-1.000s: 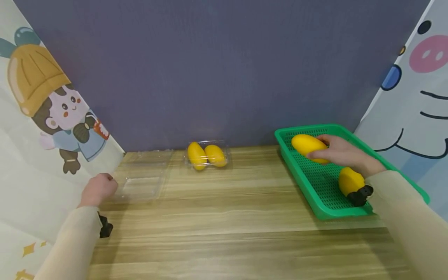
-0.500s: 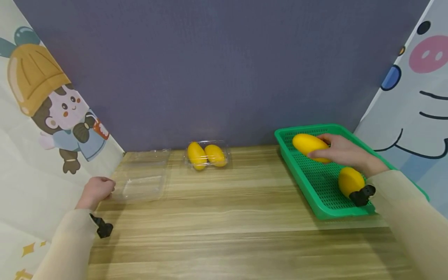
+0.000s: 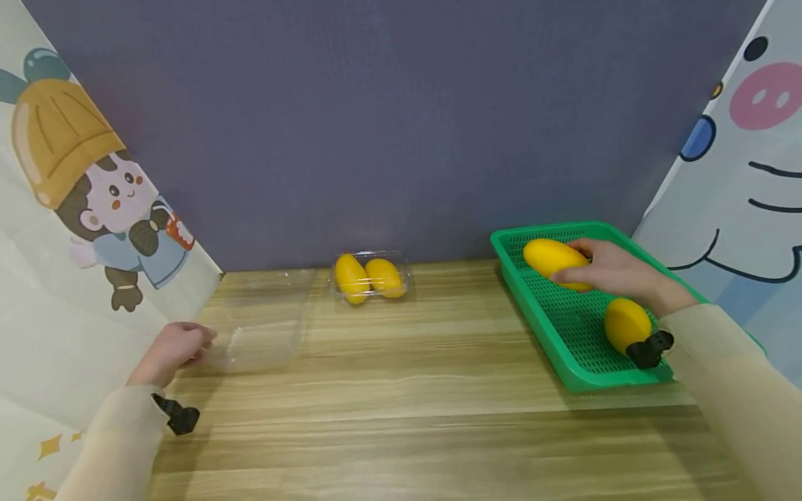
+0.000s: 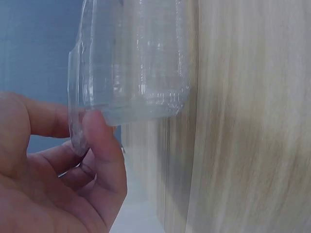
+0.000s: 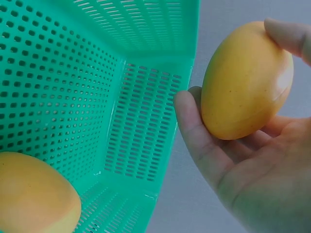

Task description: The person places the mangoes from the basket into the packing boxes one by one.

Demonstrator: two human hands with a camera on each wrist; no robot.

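At the left, my left hand [image 3: 178,346] pinches the near left rim of a clear plastic clamshell box [image 4: 131,77] between thumb and fingers; no fruit shows in it. Its lid is spread toward the back wall in the head view. My right hand [image 3: 614,270] grips a yellow mango [image 3: 550,256] above the green basket [image 3: 540,325], thumb on one side and fingers on the other. In the right wrist view, the held mango [image 5: 248,80] appears beside the basket rim. A second mango [image 3: 628,325] lies in the basket, partly behind the right wrist camera in the head view.
Another clear box [image 3: 404,275] with two mangoes [image 3: 353,280] stands against the dark back wall [image 3: 401,139], mid-table. Printed sheets line the left and right sides. Wood-grain tabletop [image 3: 388,390] stretches between the left box and the basket.
The left hand first drew slightly back, then moved right, and the clear box it pinches has shifted a little right and nearer. The right hand and its mango have hardly moved.
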